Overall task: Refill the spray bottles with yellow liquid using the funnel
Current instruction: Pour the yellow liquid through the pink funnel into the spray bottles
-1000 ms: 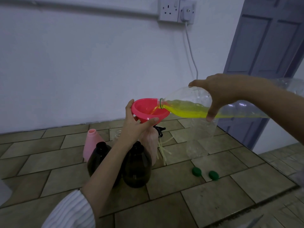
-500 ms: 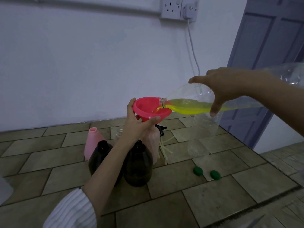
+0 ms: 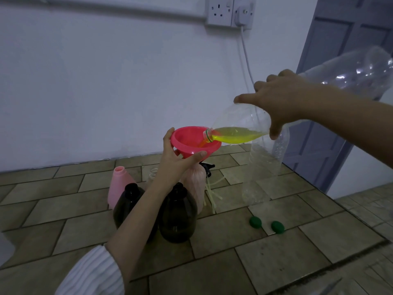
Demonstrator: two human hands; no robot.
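your right hand (image 3: pixel 282 103) grips a clear plastic bottle (image 3: pixel 244 124) around its shoulder, fingers over the top and thumb curled underneath. the bottle's long axis runs from its base at the upper right down to its mouth at the lower left, so it lies tilted neck-down, and the neck reaches over the rim of the pink funnel (image 3: pixel 194 141). the yellow liquid (image 3: pixel 236 136) pools along the low side of the bottle near the neck and runs into the funnel bowl. your left hand (image 3: pixel 176 165) holds the funnel from below and behind, thumb against the far rim and a finger curled under the near rim. the funnel points spout-down into a pink spray bottle (image 3: pixel 194 184) standing upright on the tiled floor (image 3: pixel 276 262). two dark bottles (image 3: pixel 177 213) stand just in front of it, another pink bottle (image 3: pixel 121 184) to the left. two green caps (image 3: pixel 255 222) lie on the floor, right of the dark bottles.
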